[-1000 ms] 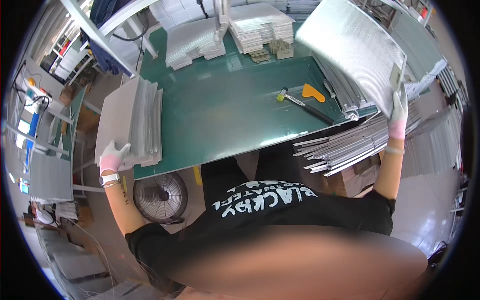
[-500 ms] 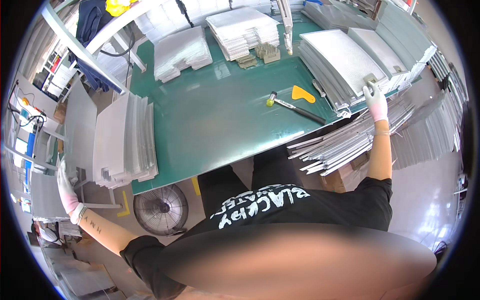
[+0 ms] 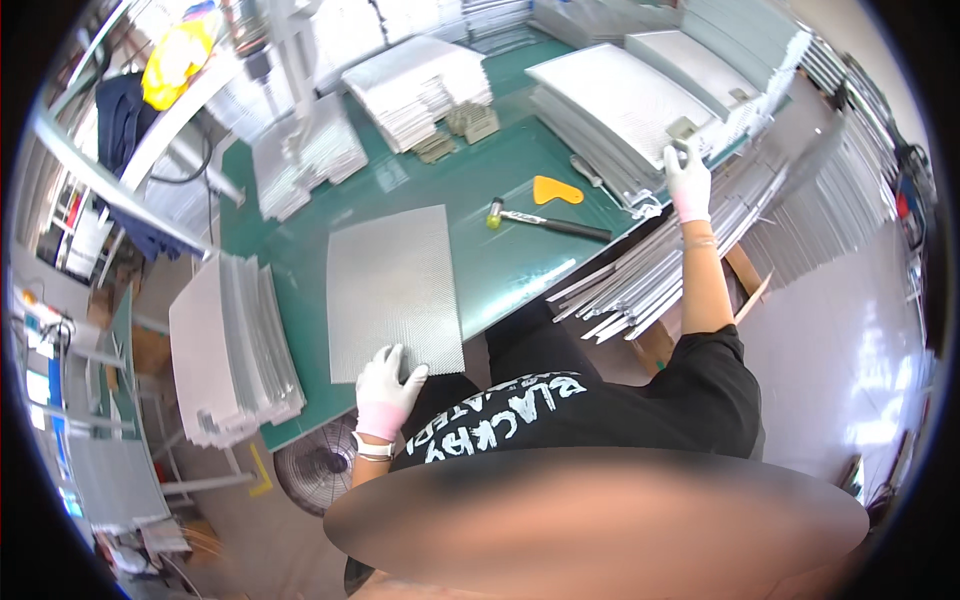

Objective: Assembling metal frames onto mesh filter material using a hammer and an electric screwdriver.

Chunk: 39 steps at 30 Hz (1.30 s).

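Note:
A grey perforated metal sheet [image 3: 392,280] lies over the left part of the green tabletop, its near right corner jutting past the edge. My left hand [image 3: 388,392], in a white glove with a pink cuff, is closed at its near edge, fingers over the mesh and thumb to the right. At the right, my gloved right hand [image 3: 688,185] touches the near corner of a tall stack of white perforated sheets [image 3: 625,95]. Its thumb and forefinger are bent together below a small beige square [image 3: 683,128]; whatever they pinch is hidden.
A rubber-headed hammer [image 3: 550,222], a yellow scraper [image 3: 557,190] and a screwdriver [image 3: 587,172] lie on the green table [image 3: 290,285]. Stacked panels [image 3: 235,350] stand at its left edge, with more piles [image 3: 420,85] behind. Metal strips [image 3: 650,270] stick out below right; a fan [image 3: 318,465] stands underneath.
My left hand has swung from the far left to the table's near edge, bringing the grey sheet over the tabletop. My right hand stays at the stack's corner. The whole view has shifted.

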Tool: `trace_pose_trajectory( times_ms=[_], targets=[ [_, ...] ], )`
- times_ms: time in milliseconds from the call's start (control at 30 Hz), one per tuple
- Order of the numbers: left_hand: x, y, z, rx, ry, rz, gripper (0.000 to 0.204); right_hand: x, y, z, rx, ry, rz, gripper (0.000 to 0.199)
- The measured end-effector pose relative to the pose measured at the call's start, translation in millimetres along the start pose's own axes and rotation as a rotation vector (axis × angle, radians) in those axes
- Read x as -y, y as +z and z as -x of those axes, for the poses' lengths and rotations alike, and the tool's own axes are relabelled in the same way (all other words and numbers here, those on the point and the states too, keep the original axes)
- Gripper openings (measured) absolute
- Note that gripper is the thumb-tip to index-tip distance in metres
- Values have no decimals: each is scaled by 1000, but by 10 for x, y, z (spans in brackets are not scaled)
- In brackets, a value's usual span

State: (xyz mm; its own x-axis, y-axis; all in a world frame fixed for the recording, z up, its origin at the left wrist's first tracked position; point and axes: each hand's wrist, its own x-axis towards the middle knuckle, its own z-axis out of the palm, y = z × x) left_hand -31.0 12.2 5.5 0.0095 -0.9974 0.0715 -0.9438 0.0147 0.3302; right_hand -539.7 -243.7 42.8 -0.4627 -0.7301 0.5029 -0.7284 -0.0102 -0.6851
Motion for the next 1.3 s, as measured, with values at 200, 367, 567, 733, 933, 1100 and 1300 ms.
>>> trace_pose_trajectory(
  times_ms=[200, 367, 567, 733, 933, 1100, 1300],
  targets=[
    [231, 169, -407, 142, 204, -138, 87, -256, -25, -10, -28, -38, -105, 34],
    [305, 384, -567, 132, 193, -167, 93, -282, -34, 53, 56, 34, -284, 36],
    [330, 446, -615, 96, 143, -178, 91, -951, 109, -411, -414, 189, -580, 43],
    [509, 534, -641, 54, 182, -63, 72, -1948, 237, -973, -267, 387, -583, 40],
    [434, 563, -596, 8, 161, -86, 64, -2131, 404, -1177, -24, 274, -551, 55],
    [397, 592, -617, -8, 168, -106, 63, -1991, 395, -1141, -42, 338, -477, 61],
    [429, 633, -632, -23, 126, -154, 62, -1804, 426, -975, -199, 204, -634, 55]
  ],
)
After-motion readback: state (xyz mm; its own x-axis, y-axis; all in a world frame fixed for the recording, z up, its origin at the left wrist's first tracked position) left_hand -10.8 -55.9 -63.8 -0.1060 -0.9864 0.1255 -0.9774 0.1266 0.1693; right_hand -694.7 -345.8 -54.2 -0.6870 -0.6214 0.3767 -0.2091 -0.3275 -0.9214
